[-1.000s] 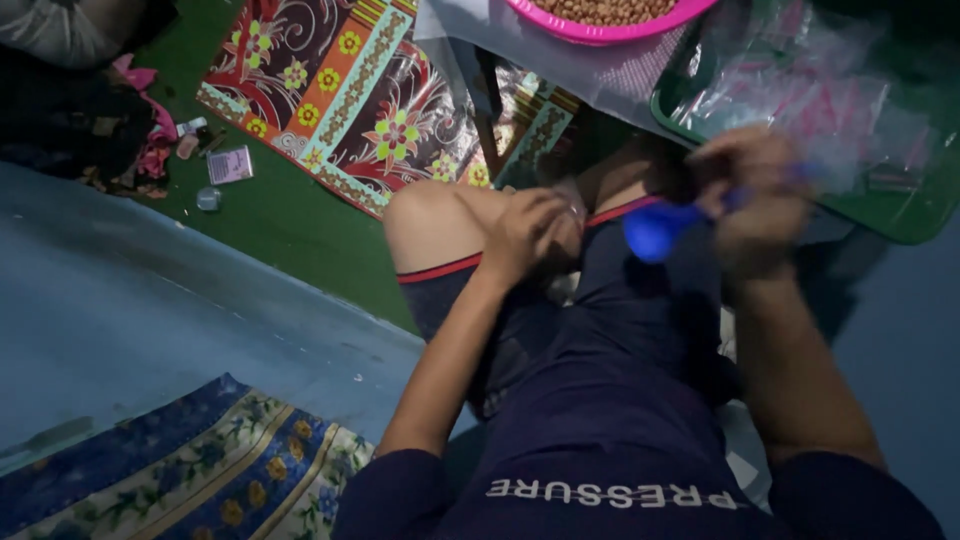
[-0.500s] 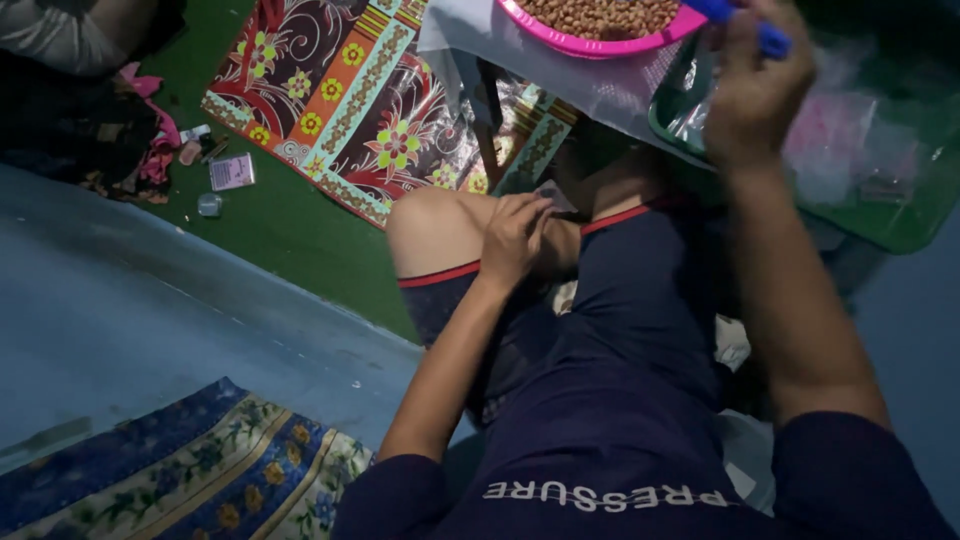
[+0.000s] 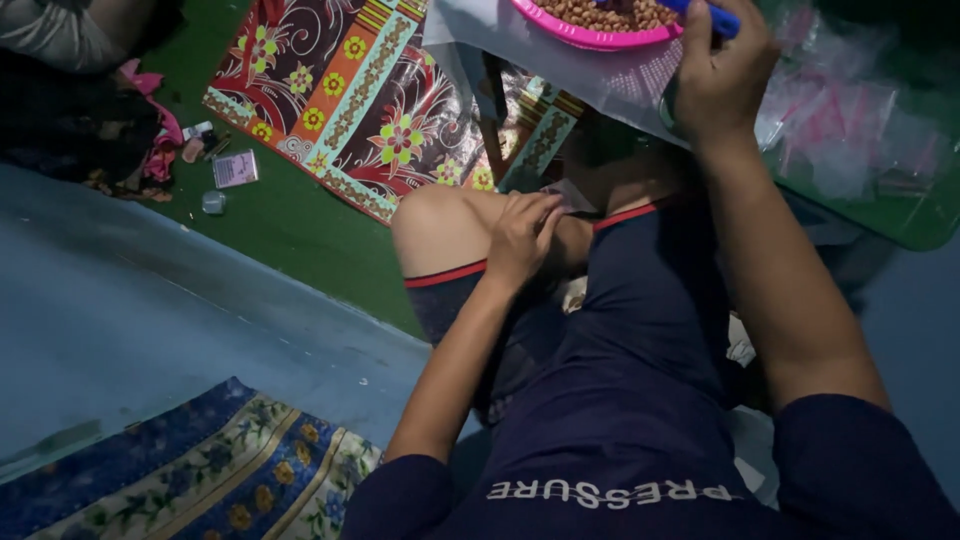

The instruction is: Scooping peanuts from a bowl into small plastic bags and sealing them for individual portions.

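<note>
- At the top edge of the view, right hand (image 3: 722, 75) raised, fingers (image 3: 700, 40) curled tight round a blue scoop handle (image 3: 712, 14), gripping it.
- Scoop held over the near rim of a pink bowl (image 3: 590, 38); scoop end itself cut off by the frame, so contents cannot be told.
- Brown nuts (image 3: 600, 12) heaped inside the pink bowl.
- Bowl seated on a pale sheet of plastic (image 3: 560, 65) that hangs over the near edge of the surface.
- Just right of the hand, on a green tray (image 3: 905, 225), a loose pile of small clear bags (image 3: 840, 120), pink-tinged, touching one another.
- Lower down, left hand (image 3: 520, 240) resting on the bare knee (image 3: 440, 225), fingers (image 3: 535, 210) bent and close together; whether anything is pinched beneath them cannot be told.
- Dark blue shorts with red trim (image 3: 445, 275) just below that hand, touching the wrist.
- On the floor at upper left, a patterned floral mat (image 3: 340, 110) lying on green carpet (image 3: 290, 220).
- Near the mat's left corner, a small pale box (image 3: 235, 168) and a small clear cup (image 3: 212, 202), apart from each other.
- At the bottom left corner, a blue flowered rug (image 3: 190, 470) on the grey floor (image 3: 120, 310).
</note>
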